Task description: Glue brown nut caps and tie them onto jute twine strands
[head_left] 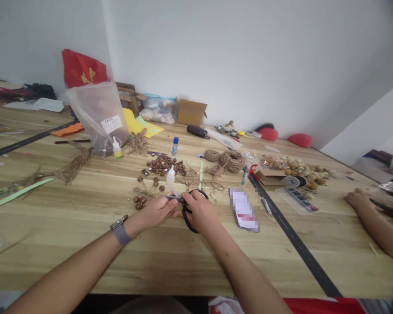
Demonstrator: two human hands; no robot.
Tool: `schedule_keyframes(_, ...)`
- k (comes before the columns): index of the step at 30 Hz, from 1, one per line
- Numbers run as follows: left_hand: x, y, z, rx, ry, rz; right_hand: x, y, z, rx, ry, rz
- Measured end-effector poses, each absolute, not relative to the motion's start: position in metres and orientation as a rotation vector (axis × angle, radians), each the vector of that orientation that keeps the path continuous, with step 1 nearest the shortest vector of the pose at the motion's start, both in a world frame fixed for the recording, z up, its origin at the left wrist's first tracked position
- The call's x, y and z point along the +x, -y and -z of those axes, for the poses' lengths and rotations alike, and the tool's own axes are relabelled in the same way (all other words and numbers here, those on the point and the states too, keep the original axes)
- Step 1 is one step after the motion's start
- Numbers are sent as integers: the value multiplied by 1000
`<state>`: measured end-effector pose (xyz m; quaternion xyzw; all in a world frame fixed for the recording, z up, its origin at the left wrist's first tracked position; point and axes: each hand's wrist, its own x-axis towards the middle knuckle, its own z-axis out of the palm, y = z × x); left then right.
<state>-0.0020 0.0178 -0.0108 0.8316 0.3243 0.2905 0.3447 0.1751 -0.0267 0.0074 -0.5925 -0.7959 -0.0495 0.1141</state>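
Observation:
My right hand (198,210) is closed around a pair of scissors (187,223) with large black handles, whose blades point left. Up against the blades, my left hand (157,211) pinches thumb to fingers; what lies between them is too small and covered to make out. A watch with a grey strap (121,233) is on my left wrist. Just beyond the hands stands a white glue bottle (170,179). Brown nutshell-like pieces (165,165) lie in a pile behind it, and several more rest on twine (140,199) beside my left hand.
Twine coils (232,161), a phone (244,211) and a box cutter (266,205) lie to the right. A blue-capped glue stick (174,146) and a second glue bottle (117,148) stand farther back. Another person's hand (356,200) rests on the table at far right.

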Motion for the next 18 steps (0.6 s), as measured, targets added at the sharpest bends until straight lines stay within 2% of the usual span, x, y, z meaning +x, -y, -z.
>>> schedule_keyframes(14, -2, -11, -1, 2106, -848, -726, 178, 25, -7, -1771, 2353, 131)
schedule_keyframes(18, -4, -13, 0, 2172, -912, -757, 178, 23, -5, -1772, 2335, 32)
